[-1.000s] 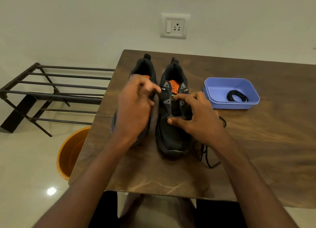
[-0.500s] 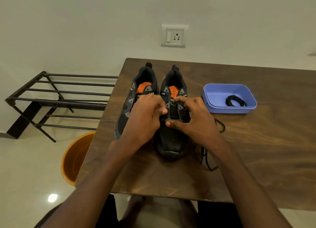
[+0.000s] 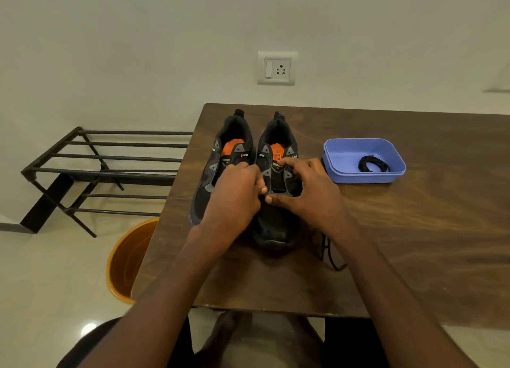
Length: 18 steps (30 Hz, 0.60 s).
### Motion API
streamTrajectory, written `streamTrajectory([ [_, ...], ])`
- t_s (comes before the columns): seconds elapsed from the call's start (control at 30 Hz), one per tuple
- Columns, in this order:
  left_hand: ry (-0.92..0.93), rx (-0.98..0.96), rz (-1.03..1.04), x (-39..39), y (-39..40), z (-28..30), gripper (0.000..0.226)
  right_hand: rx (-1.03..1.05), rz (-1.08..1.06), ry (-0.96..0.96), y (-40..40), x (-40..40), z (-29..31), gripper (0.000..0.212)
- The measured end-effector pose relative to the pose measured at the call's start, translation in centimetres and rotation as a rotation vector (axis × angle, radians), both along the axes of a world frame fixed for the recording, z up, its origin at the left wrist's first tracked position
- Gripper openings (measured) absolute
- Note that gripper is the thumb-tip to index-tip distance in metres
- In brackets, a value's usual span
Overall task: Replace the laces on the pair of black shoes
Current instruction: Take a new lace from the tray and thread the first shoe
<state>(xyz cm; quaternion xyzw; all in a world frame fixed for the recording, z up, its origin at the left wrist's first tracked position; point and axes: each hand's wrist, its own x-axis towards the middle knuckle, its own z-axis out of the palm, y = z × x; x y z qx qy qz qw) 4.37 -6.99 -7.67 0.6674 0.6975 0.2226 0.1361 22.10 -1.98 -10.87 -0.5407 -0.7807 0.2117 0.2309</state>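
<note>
Now both hands closed in on the right-side shoe

Moved off the left shoe (image 3: 220, 171) since 1 s ago: left hand (image 3: 234, 199) now curled at the inner eyelets of the right shoe (image 3: 277, 191), apparently pinching lace; not clear. Right hand (image 3: 309, 191) pinching the tongue area w/ thumb and forefinger. Loose lace (image 3: 329, 257) just right of that shoe; coiled lace (image 3: 372, 164) in blue tray (image 3: 342, 174) further right. Prob. threading started, far from done.

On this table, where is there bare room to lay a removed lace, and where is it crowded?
The table is bare right of the right hand and in front of the blue tray, out to the right edge. Another bare strip runs behind the tray. It is crowded around both shoes, where the left hand works too, and a loose lace lies by the right forearm.
</note>
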Motion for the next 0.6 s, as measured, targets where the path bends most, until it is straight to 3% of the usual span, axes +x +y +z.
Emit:
streamTrajectory([
  [0.13, -0.022, -0.006, 0.037, -0.5, 0.2, -0.3, 0.014, -0.006, -0.007, 0.005, 0.1, 0.0, -0.1, 0.088],
  [0.23, 0.068, -0.011, -0.021, -0.5, 0.0, -0.4, 0.007, -0.017, -0.004, 0.004, 0.1, -0.1, -0.1, 0.088],
  [0.3, 0.003, 0.022, -0.023, -0.5, 0.0, -0.4, 0.006, -0.023, -0.003, 0.008, 0.1, -0.1, 0.0, 0.088],
  [0.37, -0.287, 0.096, -0.019, -0.6, -0.1, 0.2, 0.011, -0.026, -0.003, 0.002, 0.1, -0.1, 0.1, 0.089],
  [0.5, -1.224, 0.241, -0.113, -1.0, -1.5, 4.5, 0.025, -0.048, 0.004, 0.005, 0.0, 0.0, 0.6, 0.087],
  [0.53, -1.363, 0.252, -0.129, -1.4, -1.8, 5.3, 0.025, -0.05, 0.005, 0.004, 0.0, 0.1, 0.7, 0.086],
  [0.57, -1.371, 0.257, -0.114, -1.6, -2.0, 5.6, 0.023, -0.052, 0.004, 0.002, 0.0, 0.0, 0.8, 0.086],
  [0.6, -1.242, 0.256, -0.066, -1.6, -2.1, 5.4, 0.019, -0.057, 0.003, 0.001, 0.0, 0.0, 0.9, 0.086],
])
